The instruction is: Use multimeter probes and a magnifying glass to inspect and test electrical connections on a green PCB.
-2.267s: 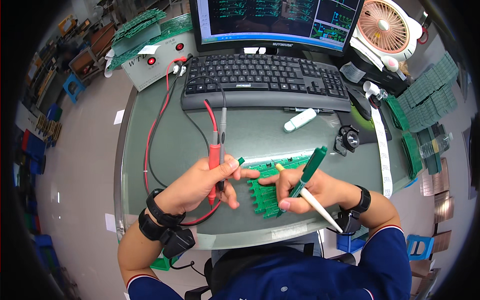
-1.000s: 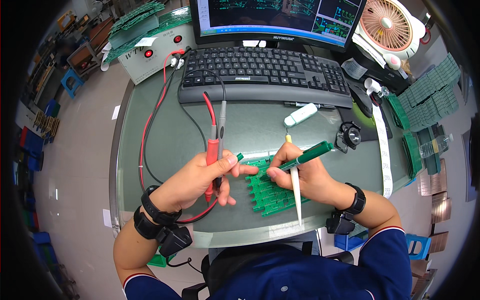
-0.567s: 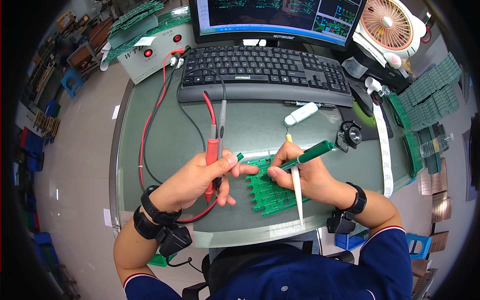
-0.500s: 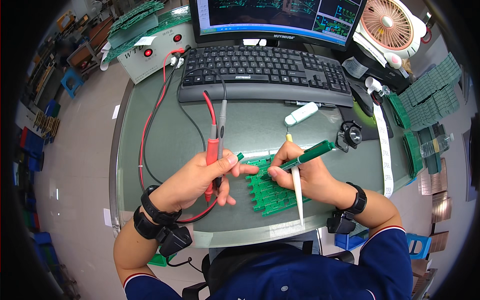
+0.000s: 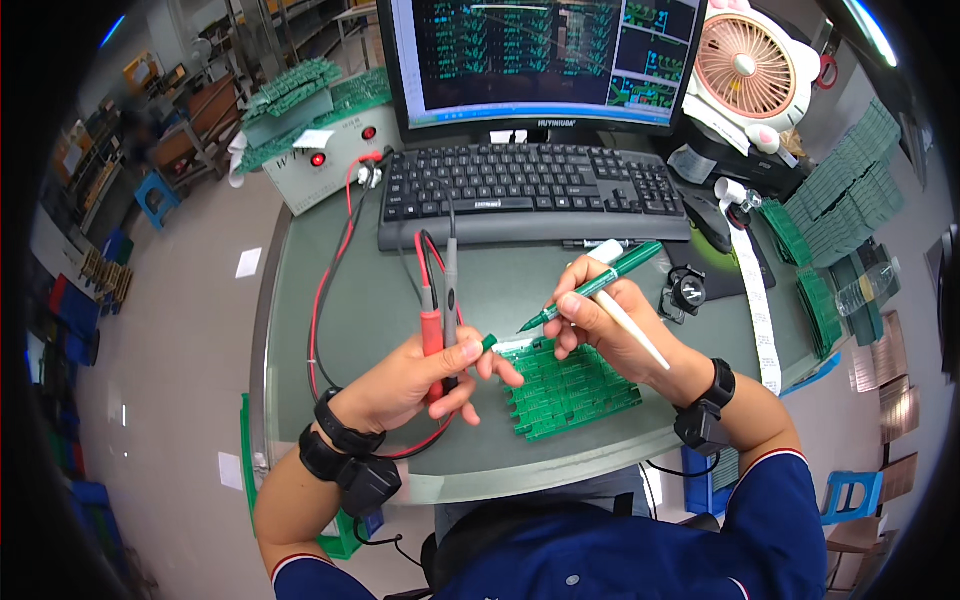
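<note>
A green circuit board panel [image 5: 575, 395] lies on the desk between my hands. My left hand [image 5: 405, 380] is closed around a red test probe [image 5: 432, 335] and a grey-and-black test probe [image 5: 451, 285]. A small green pen cap [image 5: 489, 342] is pinched at its thumb tip, beside the board's left edge. Over the board's far right part, my right hand [image 5: 630, 335] grips an uncapped green marker pen [image 5: 605, 280]. The same hand also holds a slim white-handled tool [image 5: 632, 328], its far end hidden by the fingers. The pen's tip points left, apparently raised above the board's far edge.
Behind the hands stand a black keyboard [image 5: 530, 185] and a monitor [image 5: 540, 60]. A white box with red lights [image 5: 330, 165] bears stacked boards. To the right are a mouse [image 5: 708, 220], a black round device [image 5: 685, 290], a paper strip [image 5: 755, 300] and a fan [image 5: 745, 65].
The marker tip has come up off the board, and my right hand has shifted away, baring more of the panel. My left hand keeps its hold. The whole view has tilted upward.
</note>
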`<action>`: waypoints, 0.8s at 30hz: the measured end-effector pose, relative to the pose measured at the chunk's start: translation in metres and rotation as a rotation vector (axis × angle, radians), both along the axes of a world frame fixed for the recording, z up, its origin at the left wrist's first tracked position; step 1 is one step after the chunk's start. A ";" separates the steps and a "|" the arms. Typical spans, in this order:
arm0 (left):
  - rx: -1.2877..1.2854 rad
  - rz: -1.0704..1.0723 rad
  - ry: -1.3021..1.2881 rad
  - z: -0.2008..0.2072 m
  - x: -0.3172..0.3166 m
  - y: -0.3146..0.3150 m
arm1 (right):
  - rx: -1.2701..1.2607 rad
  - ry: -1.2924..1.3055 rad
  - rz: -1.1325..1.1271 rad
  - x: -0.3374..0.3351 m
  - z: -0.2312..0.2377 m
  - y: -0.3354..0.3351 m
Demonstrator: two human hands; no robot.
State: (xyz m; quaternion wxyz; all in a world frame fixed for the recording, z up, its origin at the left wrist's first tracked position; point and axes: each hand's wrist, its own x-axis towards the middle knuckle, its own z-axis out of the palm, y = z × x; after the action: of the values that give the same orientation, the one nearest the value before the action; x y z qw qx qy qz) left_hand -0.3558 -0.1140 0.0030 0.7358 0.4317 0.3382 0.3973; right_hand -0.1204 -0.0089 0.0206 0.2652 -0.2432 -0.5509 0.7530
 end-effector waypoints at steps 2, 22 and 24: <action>-0.007 -0.024 -0.009 0.004 0.002 -0.003 | 0.021 0.004 0.000 -0.001 0.008 -0.006; 0.221 0.462 0.289 0.019 0.016 0.024 | 1.017 -0.578 -0.014 0.022 0.015 0.057; 0.361 0.579 0.471 0.021 0.002 0.048 | 1.336 -0.943 -0.110 0.039 0.021 0.057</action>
State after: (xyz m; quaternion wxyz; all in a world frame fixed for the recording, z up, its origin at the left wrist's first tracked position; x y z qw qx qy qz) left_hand -0.3534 -0.0661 0.0243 0.4084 0.5199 0.5299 0.5311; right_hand -0.0810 0.0478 0.0413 0.1312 -0.3519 -0.9241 0.0704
